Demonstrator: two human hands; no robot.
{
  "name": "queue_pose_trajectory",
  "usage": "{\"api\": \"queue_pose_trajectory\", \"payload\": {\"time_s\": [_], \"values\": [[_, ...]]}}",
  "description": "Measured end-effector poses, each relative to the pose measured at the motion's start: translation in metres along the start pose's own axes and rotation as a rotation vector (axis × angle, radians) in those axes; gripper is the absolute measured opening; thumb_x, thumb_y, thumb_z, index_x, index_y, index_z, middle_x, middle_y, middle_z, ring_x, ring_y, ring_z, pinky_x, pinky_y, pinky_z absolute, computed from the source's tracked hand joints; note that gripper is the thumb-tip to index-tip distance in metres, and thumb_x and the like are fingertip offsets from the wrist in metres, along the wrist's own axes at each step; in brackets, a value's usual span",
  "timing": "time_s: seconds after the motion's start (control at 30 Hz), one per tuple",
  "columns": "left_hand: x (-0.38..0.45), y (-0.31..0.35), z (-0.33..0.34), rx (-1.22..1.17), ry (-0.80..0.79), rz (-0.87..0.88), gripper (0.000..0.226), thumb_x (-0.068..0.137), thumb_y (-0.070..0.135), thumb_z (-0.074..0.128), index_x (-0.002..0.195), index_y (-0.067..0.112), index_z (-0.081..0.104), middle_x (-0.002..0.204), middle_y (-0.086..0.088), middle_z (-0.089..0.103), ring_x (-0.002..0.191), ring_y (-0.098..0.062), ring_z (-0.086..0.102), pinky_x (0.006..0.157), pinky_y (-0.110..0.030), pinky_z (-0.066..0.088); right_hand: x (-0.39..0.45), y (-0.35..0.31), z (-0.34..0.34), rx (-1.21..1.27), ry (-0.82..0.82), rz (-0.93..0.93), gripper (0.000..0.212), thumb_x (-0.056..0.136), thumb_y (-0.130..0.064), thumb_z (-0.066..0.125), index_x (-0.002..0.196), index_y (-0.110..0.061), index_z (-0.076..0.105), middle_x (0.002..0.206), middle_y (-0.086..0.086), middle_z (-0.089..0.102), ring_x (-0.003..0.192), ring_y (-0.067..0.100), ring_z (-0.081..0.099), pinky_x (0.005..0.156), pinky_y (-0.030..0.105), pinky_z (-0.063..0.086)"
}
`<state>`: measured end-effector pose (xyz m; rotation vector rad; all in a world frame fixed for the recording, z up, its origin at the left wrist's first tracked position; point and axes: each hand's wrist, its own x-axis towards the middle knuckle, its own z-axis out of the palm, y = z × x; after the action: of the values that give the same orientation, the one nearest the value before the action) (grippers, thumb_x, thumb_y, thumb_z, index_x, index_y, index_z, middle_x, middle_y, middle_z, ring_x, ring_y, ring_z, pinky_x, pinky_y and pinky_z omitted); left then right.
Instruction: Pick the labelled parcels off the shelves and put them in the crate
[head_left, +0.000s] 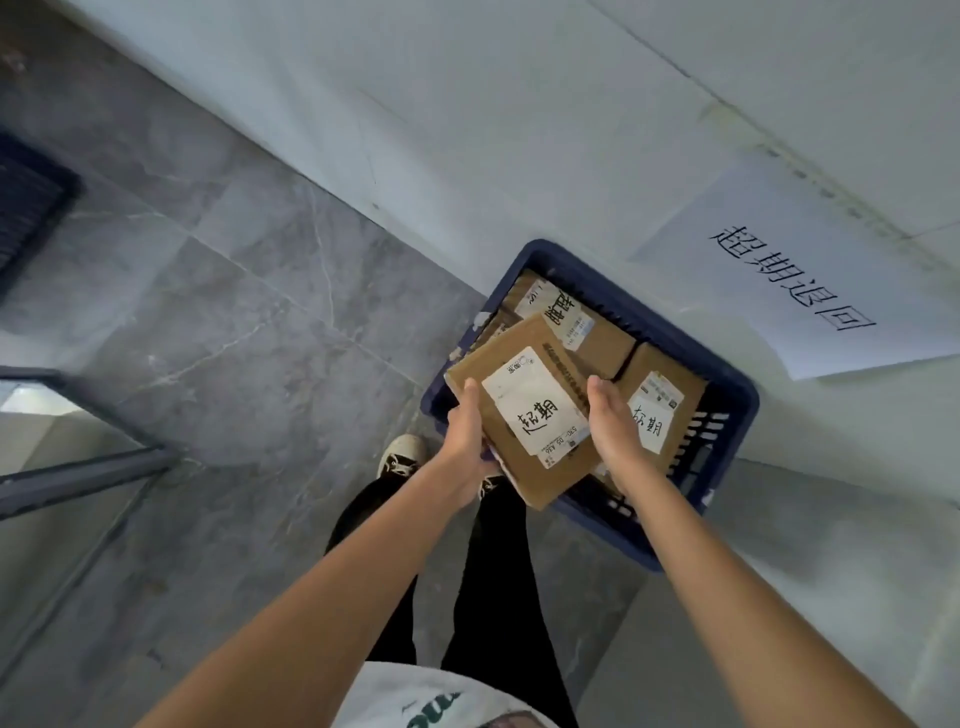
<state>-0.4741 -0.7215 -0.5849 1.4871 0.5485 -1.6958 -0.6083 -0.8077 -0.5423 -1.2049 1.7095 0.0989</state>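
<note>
A flat brown cardboard parcel (511, 364) with a white handwritten label hangs over the near left part of the dark blue crate (727, 410). My left hand (467, 436) grips its left edge from below. My right hand (618, 426) holds its right edge, fingers hidden underneath. Inside the crate lie two more labelled brown parcels, one at the far end (597, 332) and one at the right (670, 400). The crate stands on the floor against a white wall.
A white paper sign (810, 270) with black characters is stuck on the wall beside the crate. Grey marbled floor tiles (234, 312) spread to the left. A metal shelf frame (83, 467) stands at the left edge. My legs and shoe (400, 457) are beside the crate.
</note>
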Motion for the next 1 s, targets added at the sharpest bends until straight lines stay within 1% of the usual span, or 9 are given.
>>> {"api": "queue_pose_trajectory", "payload": {"time_s": [0.17,0.23,0.3,0.4,0.47,0.53,0.6,0.77,1.0], "values": [[0.055,-0.023,0.027,-0.117,0.014,-0.068,0.08,0.091,0.065,0.039,0.154,0.024,0.013,0.156,-0.009,0.03,0.139,-0.032,0.035,0.113,-0.05,0.029,0.076,0.017,-0.006,-0.299,-0.034,-0.053,0.057,0.102,-0.056,0.021,0.14,-0.024,0.049,0.146,0.001,0.048,0.143,0.029,0.031,0.118,0.056,0.017],[0.077,-0.029,0.032,-0.132,0.014,-0.079,0.085,0.091,0.063,0.045,0.155,0.024,0.005,0.16,-0.01,0.016,0.145,-0.032,0.023,0.115,-0.049,0.025,0.105,0.024,-0.002,-0.469,-0.021,-0.098,0.059,0.102,-0.056,0.018,0.139,-0.025,0.051,0.147,0.004,0.046,0.145,0.03,0.022,0.118,0.057,0.012],[0.097,-0.032,0.035,-0.166,0.039,-0.09,0.086,0.09,0.06,0.049,0.155,0.023,0.007,0.161,-0.011,0.011,0.146,-0.033,0.018,0.116,-0.048,0.024,0.133,0.026,0.006,-0.557,-0.085,-0.14,0.057,0.102,-0.053,0.015,0.144,-0.026,0.045,0.153,0.003,0.038,0.147,0.029,0.015,0.119,0.054,0.008],[0.13,-0.032,0.033,-0.206,0.101,-0.067,0.083,0.089,0.057,0.053,0.154,0.023,0.014,0.16,-0.012,0.015,0.146,-0.034,0.02,0.116,-0.047,0.026,0.167,0.034,0.02,-0.606,-0.179,-0.149,0.061,0.099,-0.06,0.013,0.147,-0.03,0.037,0.157,0.003,0.03,0.148,0.032,0.012,0.116,0.058,0.01],[0.147,-0.03,0.034,-0.175,0.114,-0.038,0.078,0.087,0.058,0.054,0.151,0.025,0.025,0.156,-0.01,0.027,0.142,-0.033,0.029,0.114,-0.048,0.03,0.183,0.042,0.027,-0.557,-0.248,-0.133,0.063,0.099,-0.061,0.016,0.15,-0.029,0.032,0.156,0.003,0.033,0.146,0.033,0.017,0.116,0.056,0.016],[0.161,-0.029,0.038,-0.141,0.128,-0.029,0.061,0.09,0.053,0.052,0.138,0.018,0.04,0.133,-0.007,0.053,0.126,-0.025,0.046,0.109,-0.042,0.035,0.192,0.047,0.03,-0.512,-0.26,-0.134,0.06,0.1,-0.059,0.02,0.15,-0.027,0.03,0.154,0.002,0.036,0.144,0.031,0.024,0.114,0.053,0.016],[0.167,-0.027,0.043,-0.112,0.147,-0.058,0.045,0.093,0.048,0.05,0.126,0.018,0.045,0.107,-0.005,0.062,0.105,-0.022,0.057,0.106,-0.039,0.039,0.196,0.048,0.032,-0.54,-0.218,-0.19,0.058,0.1,-0.056,0.022,0.147,-0.026,0.035,0.151,0.001,0.04,0.141,0.028,0.028,0.115,0.055,0.015],[0.16,-0.033,0.043,-0.117,0.151,-0.057,0.067,0.084,0.053,0.055,0.141,0.022,0.039,0.142,-0.006,0.048,0.129,-0.027,0.046,0.112,-0.048,0.034,0.195,0.05,0.035,-0.524,-0.274,-0.208,0.058,0.1,-0.057,0.023,0.143,-0.024,0.042,0.144,0.001,0.049,0.135,0.027,0.04,0.112,0.051,0.026],[0.158,-0.038,0.037,-0.21,0.155,0.006,0.089,0.068,0.053,0.064,0.146,0.027,0.032,0.151,-0.008,0.036,0.138,-0.031,0.035,0.112,-0.051,0.032,0.192,0.047,0.032,-0.517,-0.247,-0.289,0.06,0.1,-0.057,0.023,0.148,-0.024,0.035,0.153,-0.002,0.039,0.143,0.027,0.029,0.114,0.056,0.023]]}}
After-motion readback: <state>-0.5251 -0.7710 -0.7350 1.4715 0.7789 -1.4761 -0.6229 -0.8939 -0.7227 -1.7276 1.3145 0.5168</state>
